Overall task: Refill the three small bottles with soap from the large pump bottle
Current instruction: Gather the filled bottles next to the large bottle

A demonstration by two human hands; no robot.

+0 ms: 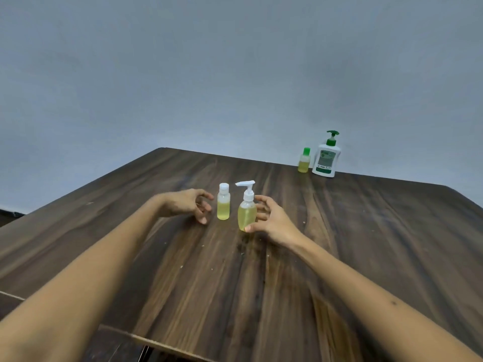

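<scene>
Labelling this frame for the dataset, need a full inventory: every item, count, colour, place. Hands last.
large pump bottle: 1, white body with green pump, far right of the table by the wall
green-capped small bottle: 1, clear with yellow liquid, just left of the large pump bottle
white-capped small bottle: 1, clear with yellow liquid in the lower half, table centre
small white-pump bottle: 1, clear with yellow liquid, just right of the white-capped one
table: 1, dark wood grain, a few pale specks on it
wall: 1, plain grey, behind the table
left hand: 1, bare, open, beside the white-capped bottle, not touching
right hand: 1, bare, fingers curled by the small white-pump bottle, thumb at its base; grip not closed
</scene>
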